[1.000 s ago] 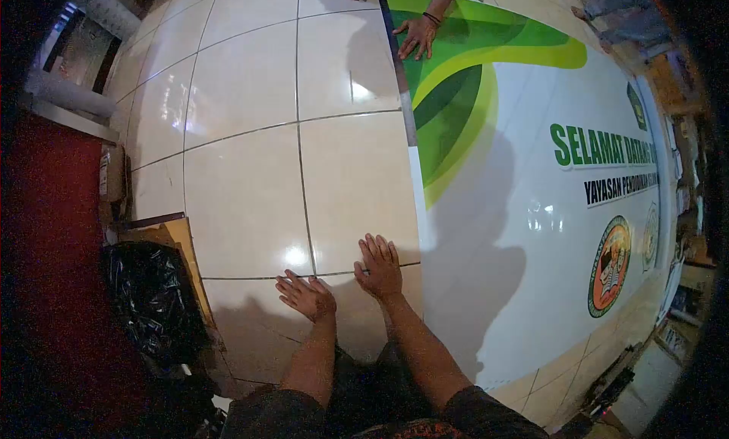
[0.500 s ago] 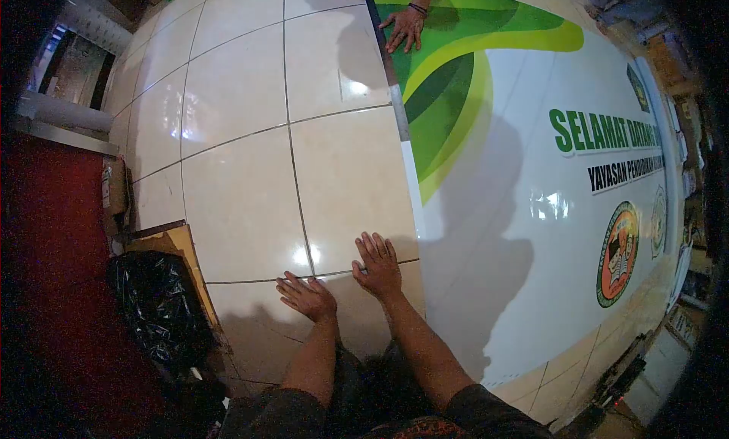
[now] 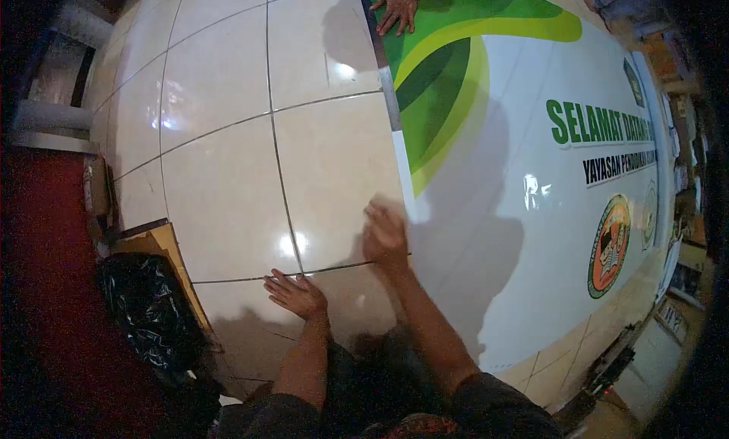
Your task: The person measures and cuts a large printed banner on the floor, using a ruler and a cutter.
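My left hand (image 3: 298, 293) lies flat on the tiled floor (image 3: 220, 204), fingers spread over a tile joint, with nothing in it. My right hand (image 3: 387, 232) is over the floor, close to the left edge of a large printed banner (image 3: 456, 287); its fingers are smeared by motion. The banner is spread on the floor, white with green curved shapes and lettering. At the top, another person's hand (image 3: 396, 12) presses open on the green corner, beside a dark strip along the banner's edge.
A black plastic bag (image 3: 148, 310) rests by a brown cardboard piece (image 3: 173, 249) at left, near a dark red surface (image 3: 42, 272). Shadows fall across the banner. Assorted items line the far right side.
My right hand has moved from resting flat on the tile up the floor beside the banner's edge. My left hand stays put. The view has shifted, and the other person's second hand is out of sight.
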`<state>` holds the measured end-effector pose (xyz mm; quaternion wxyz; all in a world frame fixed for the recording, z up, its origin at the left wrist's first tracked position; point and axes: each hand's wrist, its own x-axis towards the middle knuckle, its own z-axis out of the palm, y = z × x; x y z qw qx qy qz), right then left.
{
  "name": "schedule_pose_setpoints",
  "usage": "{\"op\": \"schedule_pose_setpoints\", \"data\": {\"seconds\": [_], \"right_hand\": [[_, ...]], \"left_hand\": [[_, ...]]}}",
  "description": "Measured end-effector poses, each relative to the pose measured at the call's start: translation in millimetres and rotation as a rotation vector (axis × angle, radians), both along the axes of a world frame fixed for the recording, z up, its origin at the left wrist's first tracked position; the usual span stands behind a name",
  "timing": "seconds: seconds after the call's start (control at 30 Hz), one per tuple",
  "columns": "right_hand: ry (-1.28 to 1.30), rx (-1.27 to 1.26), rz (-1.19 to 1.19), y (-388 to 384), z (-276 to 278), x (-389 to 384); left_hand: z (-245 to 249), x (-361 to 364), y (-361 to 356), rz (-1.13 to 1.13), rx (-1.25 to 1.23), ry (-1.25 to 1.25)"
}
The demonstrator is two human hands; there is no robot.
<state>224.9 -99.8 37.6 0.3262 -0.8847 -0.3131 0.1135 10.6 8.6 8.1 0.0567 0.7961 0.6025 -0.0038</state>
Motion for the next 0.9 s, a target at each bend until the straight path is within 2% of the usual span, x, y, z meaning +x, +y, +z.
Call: {"op": "schedule_pose_setpoints", "data": {"seconds": [0.03, 0.1, 0.17, 0.2, 0.27, 0.7, 0.9], "right_hand": [[-0.084, 0.069, -0.099, 2, 3, 25], [-0.222, 0.028, -0.155, 10, 10, 79], [-0.382, 0.072, -0.158, 13, -14, 122], [-0.378, 0.068, -0.152, 14, -20, 137], [-0.52, -0.114, -0.121, 15, -30, 157], [-0.472, -0.12, -0.166, 12, -50, 169], [-0.584, -0.098, -0.217, 11, -43, 169]], "left_hand": [[-1, -2, 0, 0.008, -0.008, 0.002], [-3, -4, 1, -0.031, 0.015, 0.019], [-1, -3, 2, -0.024, 0.002, 0.0], [0, -3, 2, -0.021, -0.007, -0.02], [-1, -2, 2, -0.012, -0.009, -0.005], [-4, -4, 2, -0.034, 0.012, -0.018], [0, -1, 2, -0.047, 0.008, 0.028]]}}
